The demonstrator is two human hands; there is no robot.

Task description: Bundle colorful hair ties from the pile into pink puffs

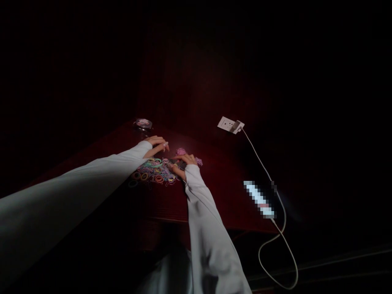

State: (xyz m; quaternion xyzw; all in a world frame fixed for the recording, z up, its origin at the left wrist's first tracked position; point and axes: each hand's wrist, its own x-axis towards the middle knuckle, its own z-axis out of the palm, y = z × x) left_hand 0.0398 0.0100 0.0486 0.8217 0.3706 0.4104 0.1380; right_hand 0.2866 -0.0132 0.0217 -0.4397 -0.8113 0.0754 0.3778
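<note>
While reaching with a loosely open left hand [157, 142] above the colourful bands [159, 171] just below left of centre, reaches their right side with a separate, half-open right hand [185, 159], contact unclear.

- Long, loose right sleeve [211, 228] of plain pale grey cloth, creased, reaching the wrist
- Matching long pale grey left sleeve [92, 175], left of the right sleeve, smoother
- Blurred pale clothing [174, 269], just left of the right sleeve's lower part
</note>
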